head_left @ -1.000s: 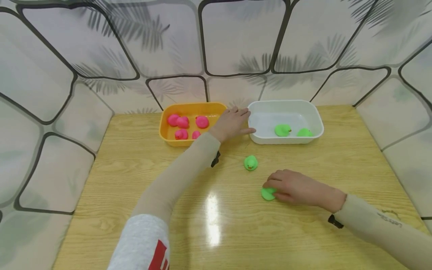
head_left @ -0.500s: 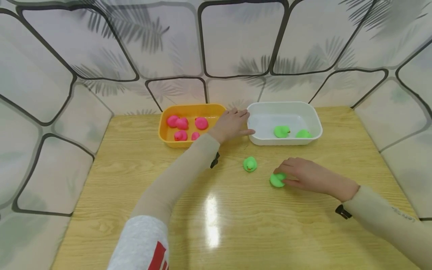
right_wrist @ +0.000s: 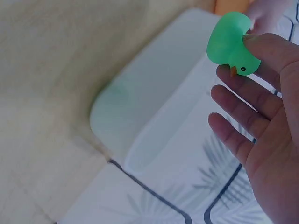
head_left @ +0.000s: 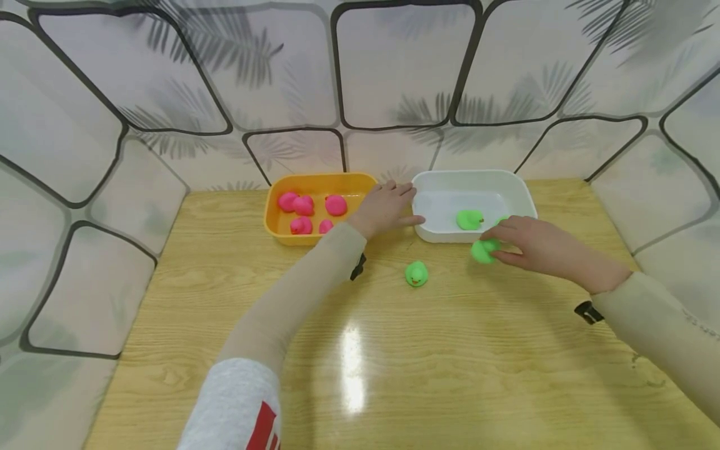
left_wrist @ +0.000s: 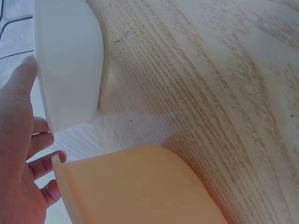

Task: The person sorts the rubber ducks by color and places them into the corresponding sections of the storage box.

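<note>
Since a second ago my right hand [head_left: 534, 247] has lifted off the near middle of the table and travelled away from me to the near rim of the white plastic tub [head_left: 427, 232], carrying the small green rubber duck [head_left: 484, 250] with it; earlier that duck lay pressed under the fingers close to me, now it hangs just in front of the tub's near wall, off the light wooden tabletop [head_left: 506, 362]; the right wrist view shows it pinched between thumb and forefinger while the other fingers [right_wrist: 243, 98] spread loosely, its orange beak turned toward the palm, I judge so that it can be let go cleanly over the rim; my left hand [head_left: 385, 206] has not shifted at all; it lies flat and relaxed in the gap between the orange plastic tub [head_left: 274, 228] and the white one, fingertips touching the white wall and grasping nothing, which I read as steadying both containers; the left wrist view confirms straight fingers [left_wrist: 44, 161] against the orange rim; inside the white tub one green duck [head_left: 469, 219] sits in plain view and a second is mostly hidden behind my right hand; five pink ducks [head_left: 306, 212] sit clustered in the orange tub, unchanged; one more green duck on the table [head_left: 416, 274] stands upright where it was, between the two arms and well apart from either hand.
</note>
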### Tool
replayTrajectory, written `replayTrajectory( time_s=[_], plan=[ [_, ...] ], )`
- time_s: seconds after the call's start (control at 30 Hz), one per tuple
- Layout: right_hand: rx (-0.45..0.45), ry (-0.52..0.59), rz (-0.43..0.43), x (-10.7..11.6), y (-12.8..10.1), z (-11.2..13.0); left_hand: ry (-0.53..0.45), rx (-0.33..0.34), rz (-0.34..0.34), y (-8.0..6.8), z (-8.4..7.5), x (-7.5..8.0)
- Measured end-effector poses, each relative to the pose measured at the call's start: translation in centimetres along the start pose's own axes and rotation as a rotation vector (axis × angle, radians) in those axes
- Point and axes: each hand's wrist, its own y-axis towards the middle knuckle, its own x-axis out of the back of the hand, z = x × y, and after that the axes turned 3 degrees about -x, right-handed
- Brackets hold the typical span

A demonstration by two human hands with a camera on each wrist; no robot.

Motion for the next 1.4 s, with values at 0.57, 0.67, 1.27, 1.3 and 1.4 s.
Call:
replayTrajectory(
  time_s=[0.57, 0.67, 1.27, 1.3, 1.4],
  plan=[
    [-0.386, 0.009, 0.155, 5.3, 2.7, -6.9, 0.010, -0.001, -0.006, -0.1, 0.1, -0.6],
    [-0.401, 0.020, 0.174, 5.2, 2.9, -7.6, 0.001, 0.005, -0.004, -0.1, 0.1, -0.6],
    [-0.296, 0.041, 0.182, 1.5, 2.4, -3.8, -0.009, -0.003, -0.013, 0.0, 0.1, -0.3],
    [-0.281, 0.035, 0.177, 1.3, 2.4, -3.4, -0.008, -0.001, -0.012, 0.0, 0.1, -0.3],
    [-0.241, 0.031, 0.154, 0.6, 2.6, -2.2, -0.004, 0.001, -0.009, 0.0, 0.1, -0.3]
  ],
)
